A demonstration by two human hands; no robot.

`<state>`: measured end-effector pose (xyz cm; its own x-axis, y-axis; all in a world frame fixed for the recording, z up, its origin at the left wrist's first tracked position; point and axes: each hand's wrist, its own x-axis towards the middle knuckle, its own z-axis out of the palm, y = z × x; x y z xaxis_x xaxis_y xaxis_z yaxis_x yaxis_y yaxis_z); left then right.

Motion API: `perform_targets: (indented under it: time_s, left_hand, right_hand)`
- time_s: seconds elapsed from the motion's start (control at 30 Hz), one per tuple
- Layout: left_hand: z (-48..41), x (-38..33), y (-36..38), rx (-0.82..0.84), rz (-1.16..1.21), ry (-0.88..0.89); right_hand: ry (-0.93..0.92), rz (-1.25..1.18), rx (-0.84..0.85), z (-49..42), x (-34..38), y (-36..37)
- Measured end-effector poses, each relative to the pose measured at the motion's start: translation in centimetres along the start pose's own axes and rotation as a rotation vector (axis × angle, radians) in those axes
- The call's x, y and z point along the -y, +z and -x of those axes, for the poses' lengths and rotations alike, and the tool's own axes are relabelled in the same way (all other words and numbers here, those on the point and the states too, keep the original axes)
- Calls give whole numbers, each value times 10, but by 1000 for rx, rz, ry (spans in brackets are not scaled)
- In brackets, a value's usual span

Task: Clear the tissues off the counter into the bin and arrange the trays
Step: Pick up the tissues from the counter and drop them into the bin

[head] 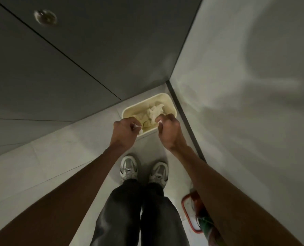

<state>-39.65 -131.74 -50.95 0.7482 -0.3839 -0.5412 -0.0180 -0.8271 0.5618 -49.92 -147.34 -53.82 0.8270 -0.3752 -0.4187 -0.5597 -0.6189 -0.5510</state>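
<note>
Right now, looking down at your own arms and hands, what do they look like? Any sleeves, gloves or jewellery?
Both arms are bare as far up as the view shows: no sleeve on the left forearm or the right forearm. The left hand and right hand wear no gloves, and no watch, bracelet or ring shows. The light is dim, so small marks could be missed.

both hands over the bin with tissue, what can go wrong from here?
1. The left hand pinches its tissue above the near rim of the bin; dropped there, it may miss and land on the floor.
2. The scrap in the right hand is tiny and might cling to the fingers.
</note>
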Motion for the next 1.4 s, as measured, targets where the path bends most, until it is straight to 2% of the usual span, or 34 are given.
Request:
perform_targets:
  time_s: [0.13, 0.3, 0.47, 0.57, 0.7, 0.87, 1.07, 1.4]
  left_hand:
    - [-59, 26, 47, -17, -76, -62]
    - [-121, 59, 97, 158, -202, -97]
    - [-145, 74, 114, 365, -364, -98]
    - [-140, 71, 102, 381, -426, -66]
    - [-108, 48, 68, 319, -474, 17]
    - [-41, -14, -10, 168, -493, 112]
    - [55, -84, -118, -63, -416, 305]
    - [239, -181, -297, -364, -275, 330]
  right_hand:
    - [-70, 101, 99, -53, -14, 40]
    - [-4, 231, 181, -115, -35, 79]
    - [63, 327, 237, -136, -53, 86]
    - [49, 312, 193, -128, -45, 74]
    - [32, 297, 127, -100, -20, 41]
    - [21, 241, 9, -50, 36, -28]
    - [-95, 173, -227, 21, 124, -114]
    - [-176, 29, -284, 154, 253, -271]
